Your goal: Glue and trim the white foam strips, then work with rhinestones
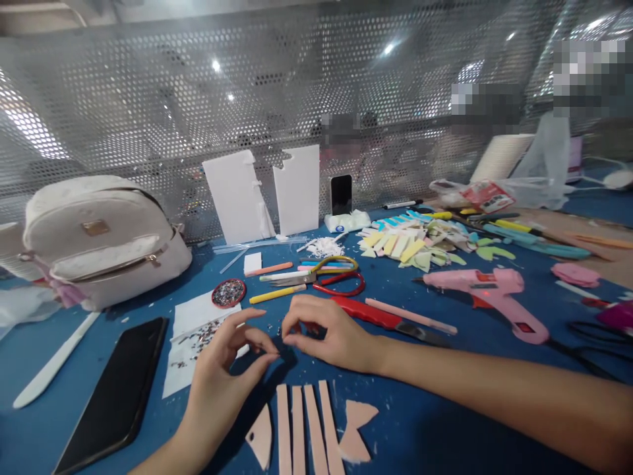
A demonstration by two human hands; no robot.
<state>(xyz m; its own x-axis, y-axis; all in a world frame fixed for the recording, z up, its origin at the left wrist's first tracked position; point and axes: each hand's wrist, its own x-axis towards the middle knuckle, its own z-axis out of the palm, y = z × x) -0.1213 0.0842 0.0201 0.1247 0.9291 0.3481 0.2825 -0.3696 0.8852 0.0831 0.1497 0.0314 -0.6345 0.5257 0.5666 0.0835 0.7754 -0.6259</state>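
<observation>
My left hand and my right hand meet over the blue table, fingertips almost touching. Each hand pinches thumb and forefinger around something too small to make out. Just below them lie several pink foam strips and pink foam cut-outs. To the left of my left hand a white paper sheet carries scattered sequins, with a round dish of sequins above it. A red utility knife lies right behind my right hand.
A black phone and a white foam blade lie at the left, a white backpack behind them. Scissors, pens, foam scraps, a pink glue gun and white foam boards fill the back, against a perforated metal screen.
</observation>
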